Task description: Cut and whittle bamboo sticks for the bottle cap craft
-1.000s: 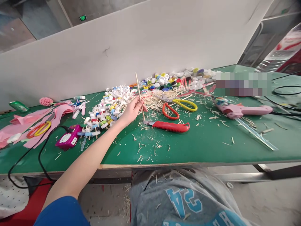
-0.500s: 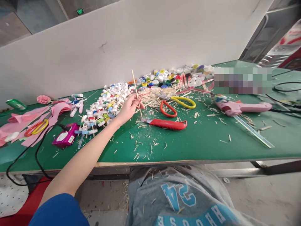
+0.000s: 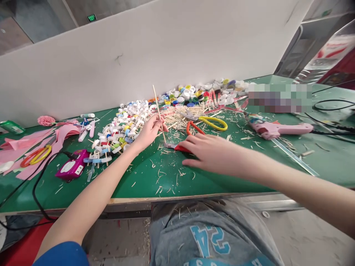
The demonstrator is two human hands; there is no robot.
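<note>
My left hand (image 3: 151,130) grips a thin wooden stick (image 3: 155,100) between thumb and fingers. The stick stands nearly upright, slightly tilted, its lower end down by the blade of a red-handled utility knife (image 3: 181,148). Over that knife's handle reaches my right hand (image 3: 208,150), palm down, fingers stretched and thumb apart. It covers most of the handle; whether the fingers touch it I cannot tell. Just behind the hand lie scissors (image 3: 213,123) with one yellow and one red loop. A heap of wood shavings and sticks (image 3: 177,121) spreads beyond both hands.
Bottle caps on short sticks (image 3: 126,127) pile up left; loose caps (image 3: 191,92) line the white panel. A pink glue gun (image 3: 277,129) lies right. A purple power adapter (image 3: 72,165), pink sheets (image 3: 65,133) and a second pair of scissors (image 3: 36,155) are left.
My right hand has come in from the right and now lies over the red knife handle. My left hand keeps its hold on the stick. The view has shifted slightly.
</note>
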